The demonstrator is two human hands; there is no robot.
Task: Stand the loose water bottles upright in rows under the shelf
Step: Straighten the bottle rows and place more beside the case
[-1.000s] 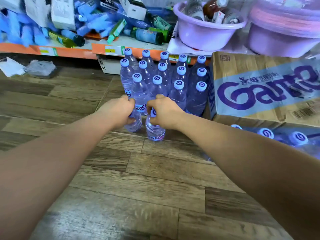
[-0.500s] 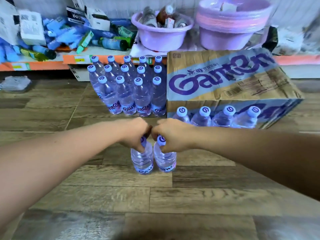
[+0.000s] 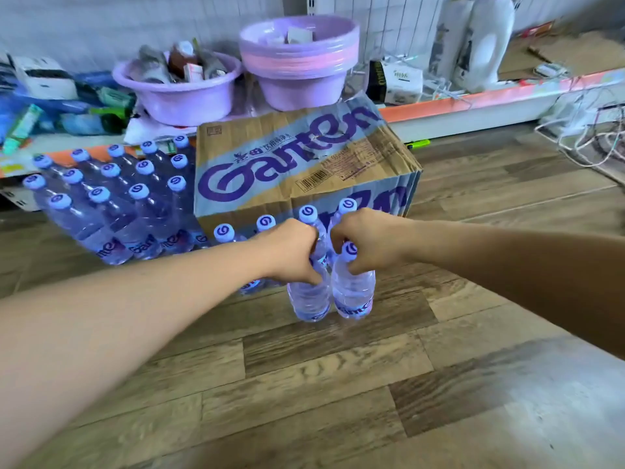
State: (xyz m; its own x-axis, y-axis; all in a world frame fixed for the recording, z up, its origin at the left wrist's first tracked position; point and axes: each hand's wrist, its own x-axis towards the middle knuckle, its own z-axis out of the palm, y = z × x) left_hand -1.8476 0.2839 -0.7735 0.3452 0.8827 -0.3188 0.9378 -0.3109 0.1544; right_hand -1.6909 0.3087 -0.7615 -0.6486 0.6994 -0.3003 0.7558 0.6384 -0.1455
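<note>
**Two bottles gripped by the neck in front of the Ganten carton**

Two water bottles held upright, side by side and touching, on the wood-look floor [image 3: 338, 384] just in front of the Ganten carton [image 3: 291, 164]. Left hand [image 3: 291, 252] clenched around the neck of the left bottle [image 3: 309, 299]; right hand [image 3: 368, 242] clenched around the neck of the right bottle [image 3: 353, 292], cap showing below the fingers. Left of the carton, rows of standing bottles [image 3: 111, 201] under the shelf edge [image 3: 473, 103]. Against the carton's front, more capped bottles [image 3: 224, 232].

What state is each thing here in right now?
Left hand: closed on a bottle's neck.
Right hand: closed on a bottle's neck.
Left bottle: upright, capped.
Right bottle: upright, capped.
Bottle rows: standing, capped.
Cardboard box: closed, dented.
Purple basin: filled with items.
</note>
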